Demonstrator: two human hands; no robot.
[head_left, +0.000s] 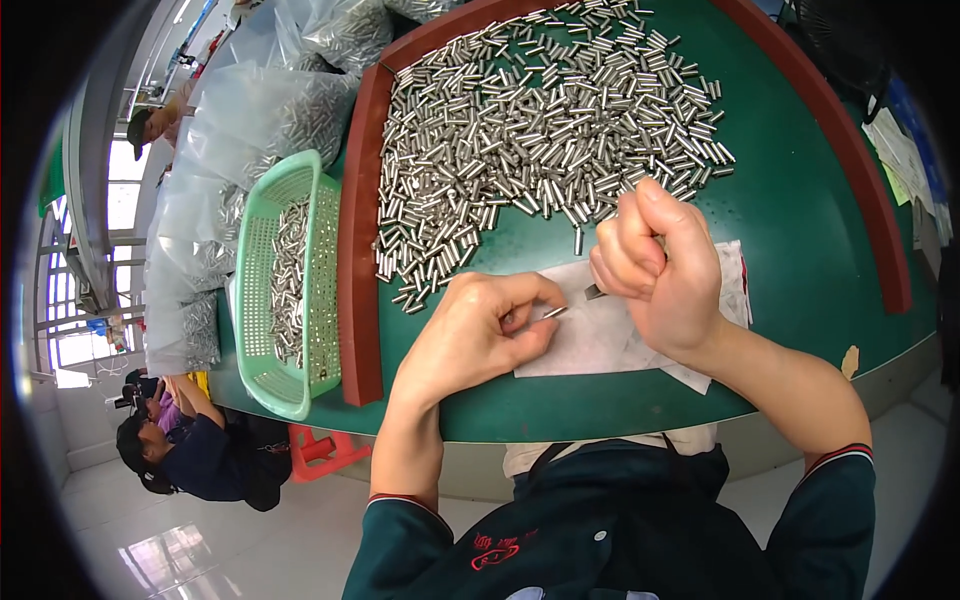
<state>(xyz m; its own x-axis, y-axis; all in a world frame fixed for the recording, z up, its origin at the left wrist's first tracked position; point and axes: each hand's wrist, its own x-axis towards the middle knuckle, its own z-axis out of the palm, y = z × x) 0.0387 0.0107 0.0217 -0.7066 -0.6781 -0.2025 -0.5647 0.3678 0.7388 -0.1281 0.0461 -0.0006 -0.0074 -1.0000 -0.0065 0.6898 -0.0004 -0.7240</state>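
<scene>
Green workbench (pixel 810 250), heaped with silvery metal pins (pixel 540 110). Left hand (pixel 465 330) pinches one pin (pixel 555 312) at its fingertips above a whitish sheet (pixel 600 352); likely light, rigid, slippery, best held mid-length. Right hand (pixel 655 265) curls inward, its grip unclear.

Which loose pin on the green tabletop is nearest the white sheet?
The metal pin just left of the right hand, jutting toward the sheet; the others lie farther away.

One head-worn fisheye view, facing down from close above the green table (pixel 790 225)
</scene>
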